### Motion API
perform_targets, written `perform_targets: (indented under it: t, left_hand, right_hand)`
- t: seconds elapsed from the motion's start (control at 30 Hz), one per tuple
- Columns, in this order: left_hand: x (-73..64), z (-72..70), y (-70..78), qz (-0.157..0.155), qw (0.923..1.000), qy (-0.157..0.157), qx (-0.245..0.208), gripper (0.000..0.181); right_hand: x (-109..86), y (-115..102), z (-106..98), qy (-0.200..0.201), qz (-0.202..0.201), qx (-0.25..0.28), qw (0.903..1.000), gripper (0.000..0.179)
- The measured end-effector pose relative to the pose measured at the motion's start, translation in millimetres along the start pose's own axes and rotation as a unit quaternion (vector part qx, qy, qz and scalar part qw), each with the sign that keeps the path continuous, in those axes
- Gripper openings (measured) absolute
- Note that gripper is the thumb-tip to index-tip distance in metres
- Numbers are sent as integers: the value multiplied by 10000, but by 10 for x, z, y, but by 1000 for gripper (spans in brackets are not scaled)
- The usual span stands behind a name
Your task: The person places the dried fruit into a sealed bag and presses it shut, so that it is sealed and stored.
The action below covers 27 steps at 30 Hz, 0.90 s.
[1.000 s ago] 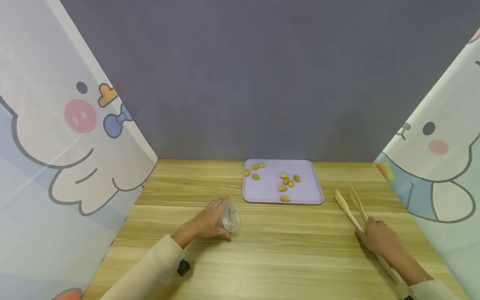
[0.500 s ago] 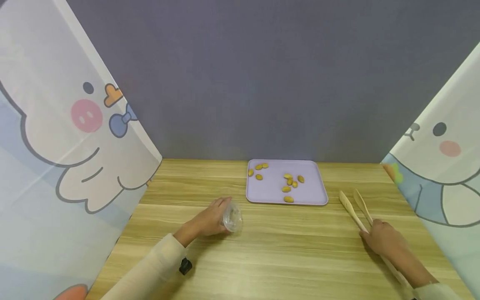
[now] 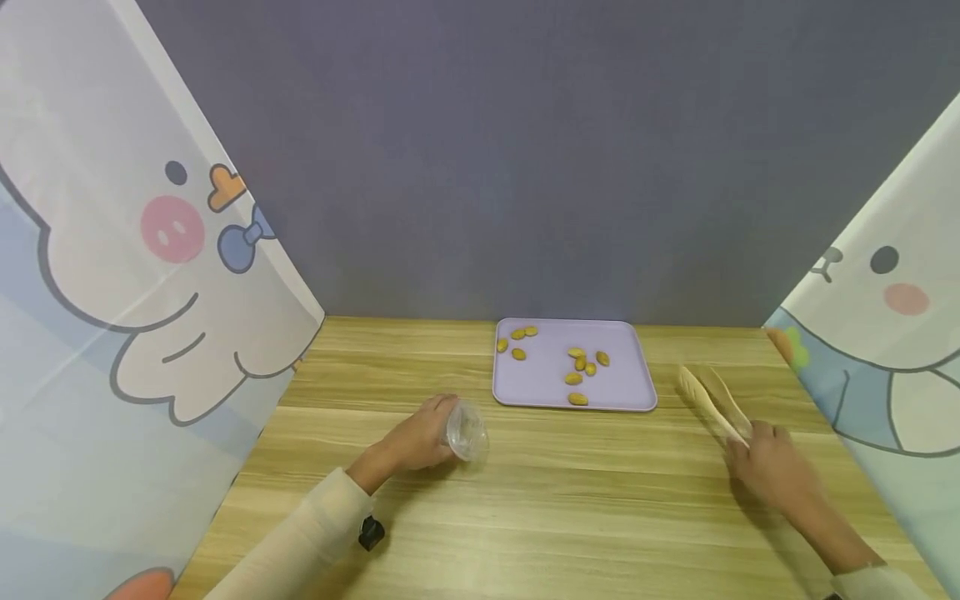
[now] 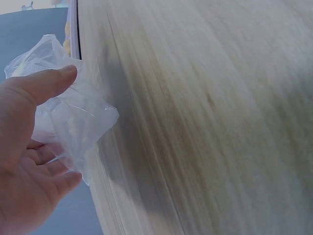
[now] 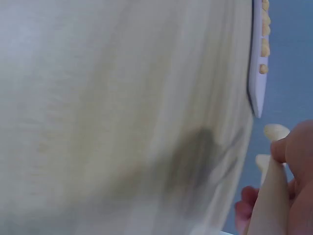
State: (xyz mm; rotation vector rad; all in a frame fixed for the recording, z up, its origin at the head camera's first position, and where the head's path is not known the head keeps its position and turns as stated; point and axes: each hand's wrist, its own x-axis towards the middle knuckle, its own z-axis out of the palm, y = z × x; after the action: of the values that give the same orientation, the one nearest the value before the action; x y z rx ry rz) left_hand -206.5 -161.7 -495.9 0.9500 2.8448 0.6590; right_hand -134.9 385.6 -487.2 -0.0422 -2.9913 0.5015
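Observation:
In the head view my left hand (image 3: 420, 437) grips a clear plastic bag (image 3: 467, 432), its round mouth facing right. The left wrist view shows the crumpled bag (image 4: 73, 115) between the thumb and curled fingers. My right hand (image 3: 776, 471) holds wooden tongs (image 3: 705, 402), whose two tips are spread apart and point forward. In the right wrist view, thumb and fingers are around the tongs (image 5: 271, 200), which cast a shadow on the table. Several small yellow-brown nut-like pieces (image 3: 580, 364) lie scattered on a lilac tray (image 3: 536, 387), between and ahead of both hands.
The tray stands at the back of a wood-grain table (image 3: 555, 500), close to a grey back panel (image 3: 525, 167). Cartoon-printed side panels (image 3: 82, 275) rise at the left and right edges.
The right hand has moved slightly forward and raised the tongs off the table. The left hand has turned the bag's mouth a little. The tray and its pieces have stayed put.

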Motion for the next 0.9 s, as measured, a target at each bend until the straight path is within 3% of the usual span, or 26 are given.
perform_targets:
  t: [0.1,0.23,0.47,0.7,0.9]
  left_hand:
    - [4,-25,1,84,9998,166,-37,83]
    - [31,-70,16,226,9987,403,-206,81]
    - [120,-143,108,81,9932,585,-1005,79]
    - [272,-86,248,-28,9865,535,-1548,82]
    - [377,14,361,41,9803,419,-1930,83]
  right_hand:
    - [73,-55,-55,237,-187,29,9995,51]
    - [196,-161,-161,114,-262,12,9996,57]
    - [395,-387,-257,130,-579,-239,9979,52]
    - [586,-546,-162,159,-1064,-502,9929,32]
    - [708,-652,-15,-210,-1032,-485,9933,38]
